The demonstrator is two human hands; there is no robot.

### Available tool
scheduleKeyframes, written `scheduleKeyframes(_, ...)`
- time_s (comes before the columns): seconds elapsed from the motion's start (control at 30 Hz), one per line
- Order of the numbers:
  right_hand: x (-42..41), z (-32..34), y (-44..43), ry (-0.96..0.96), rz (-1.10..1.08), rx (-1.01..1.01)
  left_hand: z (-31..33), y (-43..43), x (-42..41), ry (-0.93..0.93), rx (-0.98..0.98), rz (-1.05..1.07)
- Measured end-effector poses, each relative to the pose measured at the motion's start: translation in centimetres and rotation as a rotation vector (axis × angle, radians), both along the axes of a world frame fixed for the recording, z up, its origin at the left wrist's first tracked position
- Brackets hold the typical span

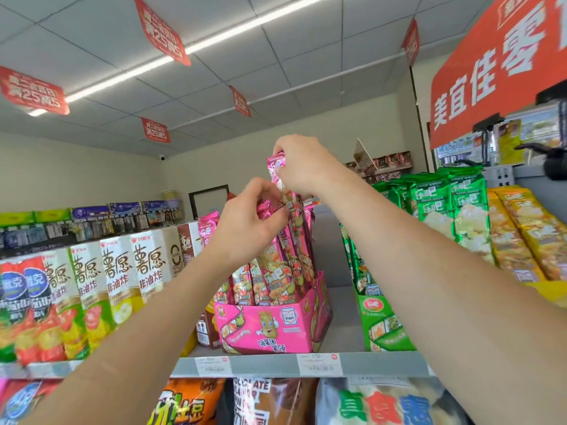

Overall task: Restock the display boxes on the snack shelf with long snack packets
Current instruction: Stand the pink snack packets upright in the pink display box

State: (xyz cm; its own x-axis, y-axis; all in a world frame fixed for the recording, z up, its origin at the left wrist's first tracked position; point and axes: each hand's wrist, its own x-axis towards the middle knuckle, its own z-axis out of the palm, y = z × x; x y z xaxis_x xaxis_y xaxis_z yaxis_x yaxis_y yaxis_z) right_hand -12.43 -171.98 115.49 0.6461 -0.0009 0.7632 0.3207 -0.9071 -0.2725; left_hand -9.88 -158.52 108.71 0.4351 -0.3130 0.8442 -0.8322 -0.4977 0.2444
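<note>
I am looking up at the snack shelf (264,365), where the pink display box (270,326) is sitting between tall carton packs (116,280) and a green display box (383,326). The long pink packets (276,271) are standing upright inside it, crowding toward its right side. As I judge it, I am seating one packet among them: I should be keeping it vertical and sliding it straight down beside its neighbours without crumpling the foil. Both arms are reaching up. The right hand (302,167) is pinching the raised packet (277,167) by its top. The left hand (248,216), fingers curled, is gripping neighbouring packet tops, steadying them.
</note>
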Motion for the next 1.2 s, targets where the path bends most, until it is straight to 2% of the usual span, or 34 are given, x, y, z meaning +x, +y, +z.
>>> scheduleKeyframes(0.33, 1.8, -2.9, -0.2, -0.092, -0.007, 0.09, 0.1, -0.2, 0.3, 0.003, 0.057, 0.011)
scheduleKeyframes(0.47, 2.3, -4.4, -0.2, -0.017, 0.072, 0.129, 0.6, -0.3, 0.4, -0.102, 0.228, 0.131)
scheduleKeyframes(0.53, 2.5, -4.8, -0.5, -0.007, 0.107, 0.181, 1.3, -0.3, 0.6, -0.119, 0.314, 0.12)
scheduleKeyframes(0.67, 2.6, -5.0, -0.6, 0.097, 0.115, 0.231, 1.9, -0.2, 0.7, 0.047, 0.385, 0.14)
scheduleKeyframes(0.73, 2.7, -5.6, -0.5, 0.192, 0.116, 0.235, 1.9, -0.1, 0.9, 0.065, 0.428, 0.19)
scheduleKeyframes(0.77, 2.9, -6.1, -0.5, 0.233, 0.133, 0.278, 1.9, 0.0, 0.9, 0.061, 0.442, 0.205)
scheduleKeyframes(0.83, 3.5, -7.2, -0.6, 0.243, 0.221, 0.5, 1.9, -0.1, 0.9, 0.048, 0.453, 0.227)
scheduleKeyframes(0.9, 4.2, -7.7, -0.6, 0.126, 0.284, 0.778, 2.1, -0.1, 1.0, 0.031, 0.48, 0.254)
scheduleKeyframes(0.97, 4.8, -7.9, -0.3, 0.042, 0.274, 0.944, 2.3, 0.1, 0.9, 0.036, 0.487, 0.252)
scheduleKeyframes(1.0, 5.0, -8.0, -0.2, 0.076, 0.291, 1.012, 2.4, 0.3, 0.8, 0.036, 0.484, 0.249)
scheduleKeyframes(1.07, 5.5, -8.0, 0.1, 0.278, 0.357, 1.116, 2.3, 0.7, 0.6, 0.034, 0.467, 0.238)
scheduleKeyframes(1.13, 5.6, -7.9, 0.2, 0.486, 0.388, 1.154, 2.1, 1.2, 0.7, 0.035, 0.441, 0.206)
scheduleKeyframes(1.2, 5.7, -7.8, 0.1, 0.569, 0.395, 1.175, 2.0, 1.4, 0.8, 0.023, 0.426, 0.19)
